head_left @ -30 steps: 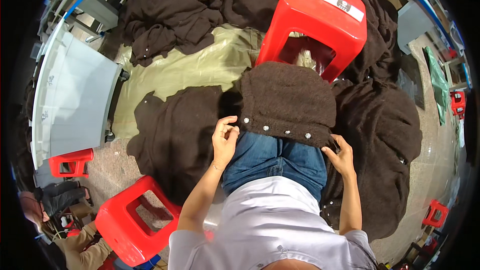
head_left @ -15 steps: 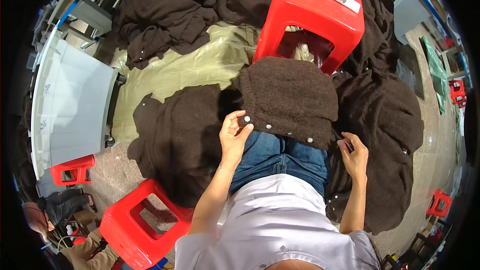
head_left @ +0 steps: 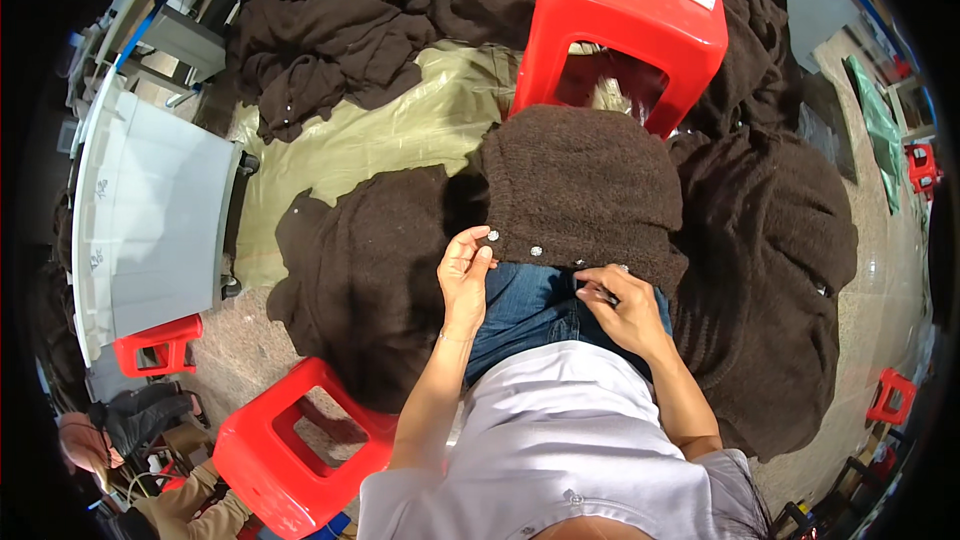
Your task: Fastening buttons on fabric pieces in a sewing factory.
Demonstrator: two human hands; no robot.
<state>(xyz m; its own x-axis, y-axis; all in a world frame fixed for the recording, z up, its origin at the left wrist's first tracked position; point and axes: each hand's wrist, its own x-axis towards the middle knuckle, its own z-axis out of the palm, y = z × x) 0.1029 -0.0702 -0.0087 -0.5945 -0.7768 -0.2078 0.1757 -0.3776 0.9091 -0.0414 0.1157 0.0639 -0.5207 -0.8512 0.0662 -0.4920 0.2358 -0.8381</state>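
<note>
A dark brown knitted garment (head_left: 585, 175) lies across my lap, its lower edge set with a row of shiny buttons (head_left: 537, 251). My left hand (head_left: 465, 275) pinches that edge at its left corner, beside the leftmost button. At the edge's right part, my right hand (head_left: 622, 302) has its fingers bent and drawn together over my jeans; whether anything sits between them is too small to make out. It partly hides the button at the right.
A red stool (head_left: 625, 10) stands just beyond my lap, another red stool (head_left: 310, 445) at the lower left. Brown garments lie heaped at left (head_left: 365, 280), right (head_left: 765, 280) and far side (head_left: 330, 30), partly on yellowish sheeting (head_left: 350, 130). A white wheeled bin (head_left: 160, 210) is at left.
My right hand has come leftward from beside my right thigh to the garment's buttoned edge, its fingers drawing together. My left hand keeps its pinch on the corner.
</note>
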